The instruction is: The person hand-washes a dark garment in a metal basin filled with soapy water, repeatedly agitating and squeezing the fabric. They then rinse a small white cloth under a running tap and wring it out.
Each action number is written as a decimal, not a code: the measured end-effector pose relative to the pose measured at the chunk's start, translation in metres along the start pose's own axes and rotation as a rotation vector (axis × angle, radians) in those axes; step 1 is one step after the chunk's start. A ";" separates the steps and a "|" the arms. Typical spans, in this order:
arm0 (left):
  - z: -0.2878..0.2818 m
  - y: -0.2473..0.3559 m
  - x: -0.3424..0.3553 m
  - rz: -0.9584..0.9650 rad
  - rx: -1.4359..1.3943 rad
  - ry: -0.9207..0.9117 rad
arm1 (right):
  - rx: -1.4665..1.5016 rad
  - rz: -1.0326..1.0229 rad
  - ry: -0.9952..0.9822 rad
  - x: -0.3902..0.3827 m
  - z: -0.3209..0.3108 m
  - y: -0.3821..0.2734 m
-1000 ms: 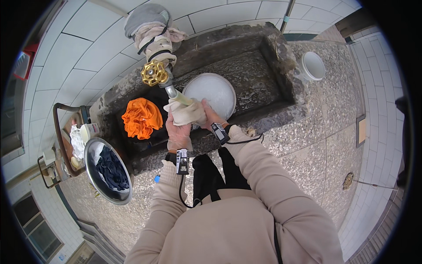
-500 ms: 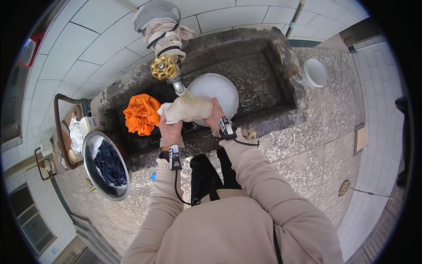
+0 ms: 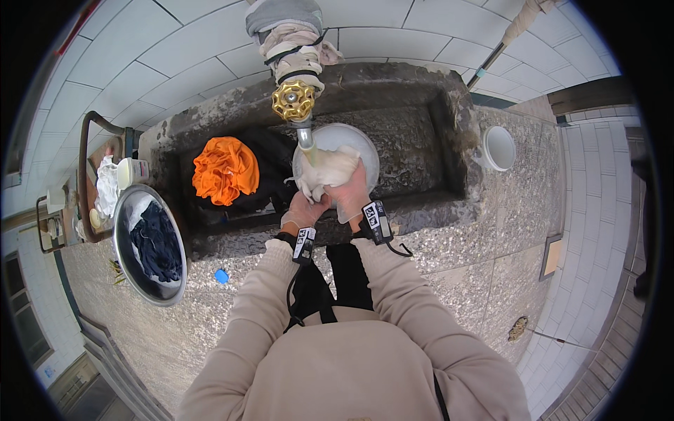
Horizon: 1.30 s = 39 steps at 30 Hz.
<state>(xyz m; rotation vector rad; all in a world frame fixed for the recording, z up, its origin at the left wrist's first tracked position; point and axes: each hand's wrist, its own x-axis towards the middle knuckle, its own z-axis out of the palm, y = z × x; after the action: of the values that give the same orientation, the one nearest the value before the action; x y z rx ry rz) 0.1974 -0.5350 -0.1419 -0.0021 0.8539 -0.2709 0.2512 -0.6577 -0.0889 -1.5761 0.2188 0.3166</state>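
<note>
A wet off-white cloth [image 3: 328, 168] is bunched between my two hands, over a round white tub [image 3: 364, 145] standing in the dark stone sink [image 3: 460, 151]. The metal tap spout [image 3: 305, 137] hangs just above the cloth, and a stream appears to fall onto it. My right hand [image 3: 349, 195], in a thin clear glove, is closed around the cloth's right side. Lower and to the left, my gloved left hand [image 3: 306, 211] has its fingers curled on the cloth's lower edge. The cloth hides part of the fingers. A gold handwheel [image 3: 293, 100] tops the tap.
Left in the sink lie a crumpled orange cloth [image 3: 226, 170] and dark fabric [image 3: 278, 156]. Outside its left end is a metal basin [image 3: 184, 270] with dark clothes [image 3: 156, 247]. A white bucket [image 3: 499, 149] stands on the right. A blue object [image 3: 222, 276] lies on the floor.
My hands have come closer together, bringing the cloth to the right over the white tub. The cloth was stretched sideways and is now bunched. The view has shifted slightly.
</note>
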 end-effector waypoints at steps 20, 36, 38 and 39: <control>0.064 -0.006 -0.027 0.133 -0.010 -0.243 | 0.975 0.551 -0.066 -0.009 -0.018 -0.017; 0.038 -0.010 0.006 0.154 0.226 -0.344 | -0.035 -0.152 0.211 -0.005 0.001 -0.010; 0.030 -0.013 0.022 0.314 0.701 -0.273 | -0.183 -0.136 0.150 -0.014 0.003 -0.017; 0.026 -0.018 0.026 0.275 0.732 -0.167 | -0.264 -0.161 0.093 -0.016 0.003 -0.022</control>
<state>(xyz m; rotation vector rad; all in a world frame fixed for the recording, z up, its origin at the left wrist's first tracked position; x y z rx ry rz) 0.2286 -0.5609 -0.1422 0.7600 0.5421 -0.3057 0.2433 -0.6548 -0.0632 -1.8593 0.1240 0.1505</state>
